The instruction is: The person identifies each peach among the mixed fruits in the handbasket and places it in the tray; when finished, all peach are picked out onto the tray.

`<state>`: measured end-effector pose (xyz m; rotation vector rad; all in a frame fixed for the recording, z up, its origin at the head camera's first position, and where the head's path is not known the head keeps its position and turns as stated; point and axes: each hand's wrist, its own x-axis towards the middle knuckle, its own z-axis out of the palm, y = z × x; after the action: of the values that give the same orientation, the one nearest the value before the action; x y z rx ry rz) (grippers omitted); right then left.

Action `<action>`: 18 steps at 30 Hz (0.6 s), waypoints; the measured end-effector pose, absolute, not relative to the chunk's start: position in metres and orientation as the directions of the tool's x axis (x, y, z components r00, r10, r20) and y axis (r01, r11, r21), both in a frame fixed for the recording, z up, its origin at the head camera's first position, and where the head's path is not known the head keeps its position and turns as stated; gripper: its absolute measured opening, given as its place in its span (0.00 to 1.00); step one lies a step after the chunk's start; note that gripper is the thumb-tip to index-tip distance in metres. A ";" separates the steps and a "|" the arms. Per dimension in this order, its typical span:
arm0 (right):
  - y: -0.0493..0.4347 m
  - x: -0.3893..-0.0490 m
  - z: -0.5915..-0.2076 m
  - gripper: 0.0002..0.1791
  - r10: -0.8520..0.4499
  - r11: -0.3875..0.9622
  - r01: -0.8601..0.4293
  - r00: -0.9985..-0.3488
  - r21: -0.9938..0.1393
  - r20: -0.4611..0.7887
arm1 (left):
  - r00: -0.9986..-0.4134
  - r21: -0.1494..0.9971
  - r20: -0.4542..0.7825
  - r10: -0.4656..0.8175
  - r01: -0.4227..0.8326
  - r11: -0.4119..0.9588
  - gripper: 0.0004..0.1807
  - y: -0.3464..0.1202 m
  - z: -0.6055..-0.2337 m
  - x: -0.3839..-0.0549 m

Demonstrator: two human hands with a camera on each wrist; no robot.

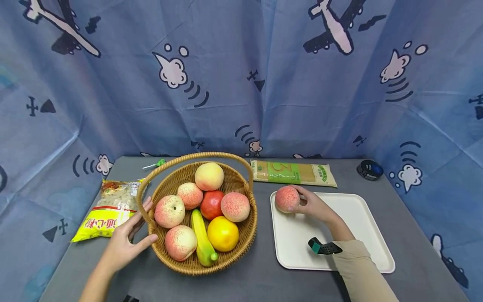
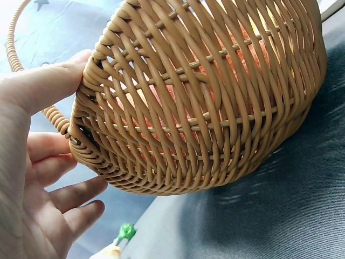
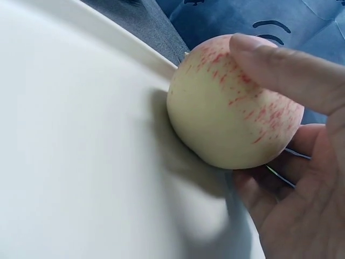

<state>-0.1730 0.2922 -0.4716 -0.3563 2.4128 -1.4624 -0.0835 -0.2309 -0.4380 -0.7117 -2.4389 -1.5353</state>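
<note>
Head view: right grip point(image 1: 313, 205) has hold of a red-speckled peach point(image 1: 287, 199), thumb on 1 side and fingers on the other, parted just to the fruit's width. I log the peach at the far left corner of the white tray point(image 1: 362, 226); from my station I cannot tell whether it touches the tray. Right wrist view agrees: thumb laid along the speckled skin, pale side facing my camera.

Left grip point(image 1: 126, 245): partly open, fingers apart and slightly bent, enclosing nothing. Left wrist view gives me the thumb tip against the rim of the wicker basket point(image 1: 188, 270), fingers by the base of its handle point(image 1: 196, 155). Basket upright on the grey counter point(image 1: 264, 272), left of the tray and apart from it. I count 8 fruits point(image 1: 212, 204) inside, including 1 banana point(image 1: 201, 235).

Also noted: printed yellow bag point(image 1: 105, 214) left of the basket; flat pack point(image 1: 294, 173) behind the tray; black round device point(image 1: 370, 170) beyond the tray; blue curtain point(image 1: 226, 84) behind.
</note>
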 end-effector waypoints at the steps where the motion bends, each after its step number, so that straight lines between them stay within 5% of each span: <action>1: 0.292 -0.173 -0.472 0.46 -0.355 0.452 -0.056 -0.927 -0.890 -0.122 | -0.871 0.802 0.388 0.300 0.480 0.355 0.43 -0.231 -0.438 -0.083; 10: 0.292 -0.168 -0.469 0.51 -0.327 0.457 -0.051 -0.938 -0.888 -0.114 | -0.867 0.798 0.399 0.299 0.489 0.353 0.43 -0.231 -0.438 -0.083; 18: 0.287 -0.157 -0.441 0.46 -0.332 0.454 -0.186 -0.943 -0.871 0.029 | -0.870 0.804 0.390 0.302 0.482 0.348 0.43 -0.232 -0.438 -0.085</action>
<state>-0.1570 0.2869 -0.4411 -0.4579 2.5521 -1.5012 -0.0845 -0.2317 -0.4384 -0.7149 -2.4318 -1.5437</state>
